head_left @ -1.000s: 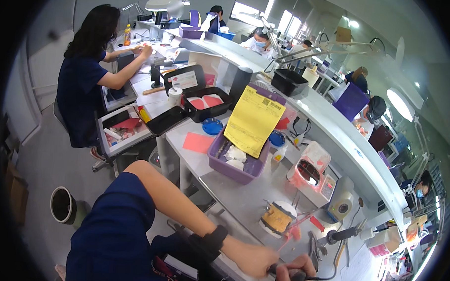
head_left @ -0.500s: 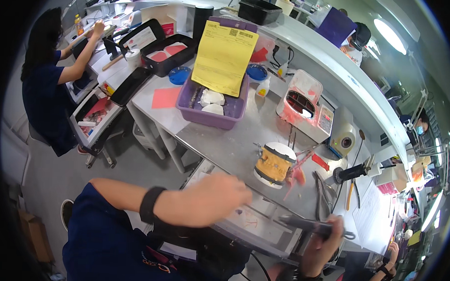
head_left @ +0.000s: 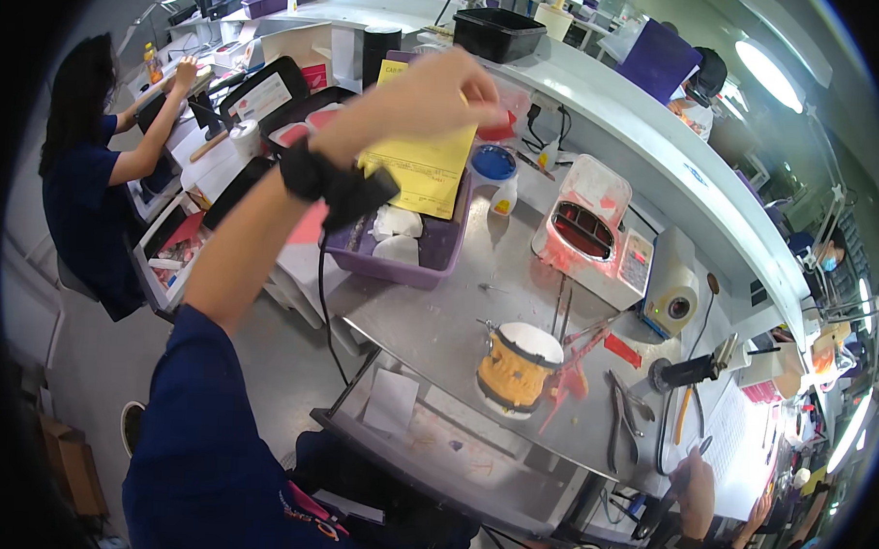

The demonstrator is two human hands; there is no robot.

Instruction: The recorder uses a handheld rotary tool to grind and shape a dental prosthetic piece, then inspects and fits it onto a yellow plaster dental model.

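Note:
My left hand [head_left: 434, 95] is raised in front of the yellow paper sheet [head_left: 419, 182], its fingers curled and blurred. Whether they touch the sheet or hold anything is unclear. The sheet stands in a purple tray [head_left: 391, 266] with white plaster pieces [head_left: 398, 236]. A black strap [head_left: 303, 168] circles my left wrist, and a dark piece hangs beside it. At the lower right, my right hand [head_left: 695, 492] grips a dark rod-shaped tool [head_left: 656, 512], partly hidden by the fingers. Mid-bench sits a dental model [head_left: 515, 376], yellow and white with dark bands.
An open drawer [head_left: 434, 444] juts out below the bench edge. Pliers [head_left: 616, 421] lie right of the model, near red wax scraps [head_left: 623, 351]. Behind stand a pink-stained wax heater [head_left: 586, 231] and a beige device [head_left: 673, 283]. A co-worker [head_left: 90, 175] sits at left.
My left hand has risen from over the drawer to the yellow sheet. My right hand has moved right and down with the tool. The view has shifted, showing more of the drawer.

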